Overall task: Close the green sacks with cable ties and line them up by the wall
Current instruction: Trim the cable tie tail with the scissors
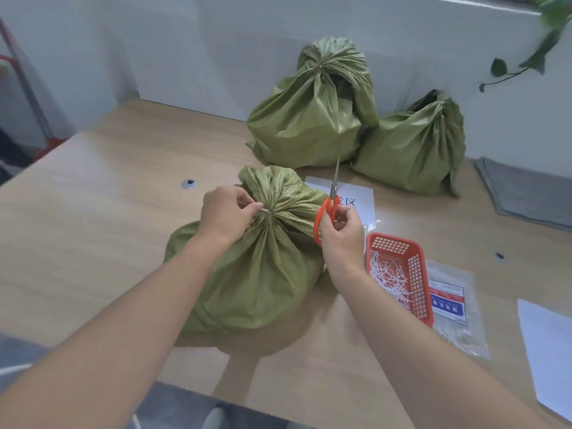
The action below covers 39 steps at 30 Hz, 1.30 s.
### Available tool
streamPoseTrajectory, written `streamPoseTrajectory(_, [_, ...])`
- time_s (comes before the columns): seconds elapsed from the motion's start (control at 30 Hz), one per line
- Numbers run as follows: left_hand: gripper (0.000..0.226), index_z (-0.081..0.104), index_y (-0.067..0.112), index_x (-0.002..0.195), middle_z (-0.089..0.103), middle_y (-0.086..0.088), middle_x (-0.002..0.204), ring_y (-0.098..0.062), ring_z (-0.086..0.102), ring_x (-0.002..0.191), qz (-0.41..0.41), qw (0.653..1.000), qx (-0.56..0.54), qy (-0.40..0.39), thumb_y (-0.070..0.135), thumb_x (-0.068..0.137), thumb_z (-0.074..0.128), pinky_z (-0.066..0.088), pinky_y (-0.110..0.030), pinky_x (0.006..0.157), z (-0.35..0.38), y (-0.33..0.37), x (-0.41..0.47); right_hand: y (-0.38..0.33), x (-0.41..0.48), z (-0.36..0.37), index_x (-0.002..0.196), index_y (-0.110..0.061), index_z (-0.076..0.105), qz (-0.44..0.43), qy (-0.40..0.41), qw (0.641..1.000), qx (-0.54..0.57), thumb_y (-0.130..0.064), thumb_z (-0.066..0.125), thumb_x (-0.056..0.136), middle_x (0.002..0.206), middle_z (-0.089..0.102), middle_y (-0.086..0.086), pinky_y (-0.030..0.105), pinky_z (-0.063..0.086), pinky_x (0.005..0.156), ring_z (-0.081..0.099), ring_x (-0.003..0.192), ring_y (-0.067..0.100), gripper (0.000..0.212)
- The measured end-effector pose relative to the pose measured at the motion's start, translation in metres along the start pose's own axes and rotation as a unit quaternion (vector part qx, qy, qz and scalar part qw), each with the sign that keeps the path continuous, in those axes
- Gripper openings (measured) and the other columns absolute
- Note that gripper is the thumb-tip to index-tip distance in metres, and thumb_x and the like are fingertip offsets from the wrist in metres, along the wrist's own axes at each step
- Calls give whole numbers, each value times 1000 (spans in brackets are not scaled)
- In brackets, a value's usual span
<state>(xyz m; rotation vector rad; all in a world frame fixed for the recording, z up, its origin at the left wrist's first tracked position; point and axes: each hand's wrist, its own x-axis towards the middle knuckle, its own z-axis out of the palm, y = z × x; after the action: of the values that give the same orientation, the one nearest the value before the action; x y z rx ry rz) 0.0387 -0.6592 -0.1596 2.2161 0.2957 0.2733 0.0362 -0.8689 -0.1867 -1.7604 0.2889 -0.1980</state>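
Observation:
A green sack [257,274] stands on the wooden table [93,230] in front of me, its neck gathered into a bunch. My left hand [226,212] pinches the white cable tie [263,209] at that neck. To the right of the neck, my right hand [340,233] grips red-handled scissors [328,209] with the blades pointing up and away. Two more tied green sacks, one [309,119] and another [414,150], stand against the white wall [216,51] at the back.
A red mesh basket [399,274] holding several white tie offcuts sits right of the sack, beside a clear plastic tie packet [455,305]. A labelled paper [356,199] lies behind the sack, another sheet [548,351] at the right edge, grey cloth [526,193] far right.

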Motion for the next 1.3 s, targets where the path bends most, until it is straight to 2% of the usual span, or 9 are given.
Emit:
streamPoseTrajectory(0.07, [17,72,18,75,73,-1,63,-15,74,56,-24,1000,-13,-1,25,87,81,64,-41,71,-1,-1,2,4,0,-6,96,-28,68,-23,-15,999,-25,-44,72,93,79,74,-12,41,61,75,69,72,6,17])
streamPoseTrajectory(0.17, [19,68,12,80,74,-4,67,-15,74,58,-32,999,-41,-2,25,89,79,65,-42,68,-4,3,5,7,0,-13,91,-26,72,-91,-52,992,-68,-27,77,90,77,74,-10,24,53,69,66,69,3,5])
streamPoseTrajectory(0.27, [18,66,9,84,75,-8,74,-19,76,65,-34,995,-89,-28,21,91,77,65,-43,71,-8,2,9,11,3,-15,95,-26,74,-166,-78,968,-173,-25,80,87,86,73,-10,15,46,69,66,76,8,10])
streamPoseTrajectory(0.43, [14,65,11,85,76,-6,82,-19,77,78,-8,992,-63,-107,13,99,64,63,-44,84,-23,-2,17,14,6,-11,112,-24,69,-237,-110,901,-345,-37,76,85,101,62,-9,28,40,74,59,93,15,30])
streamPoseTrajectory(0.6, [10,71,18,90,74,-1,87,-20,72,86,27,993,12,-116,22,98,66,59,-42,87,-35,-3,22,10,7,-4,117,-20,67,-293,-115,871,-377,-39,75,85,112,64,-4,33,49,81,62,103,22,38])
streamPoseTrajectory(0.8, [12,71,20,84,60,-4,109,-15,61,81,59,991,50,-112,27,95,72,47,-31,80,-40,3,22,1,6,5,114,-15,69,-358,-92,836,-406,-35,74,86,113,66,1,40,56,86,63,105,25,35])
streamPoseTrajectory(0.93, [12,71,19,87,54,-2,109,-8,59,81,63,990,47,-115,29,94,73,46,-29,83,-40,3,23,0,9,7,114,-12,71,-370,-84,822,-425,-25,77,87,109,67,4,40,56,84,64,100,29,31])
streamPoseTrajectory(1.03, [12,72,19,87,53,-1,108,-5,57,79,67,990,44,-119,29,94,73,45,-27,82,-40,5,24,-1,8,7,115,-12,72,-372,-80,816,-436,-26,77,89,107,67,3,40,55,82,64,98,29,30])
streamPoseTrajectory(1.3, [15,73,17,90,53,-1,110,-3,56,81,68,990,39,-118,31,95,72,44,-26,80,-39,9,27,-2,9,4,122,-12,71,-365,-85,825,-423,-29,72,94,110,68,1,39,54,83,63,103,27,32])
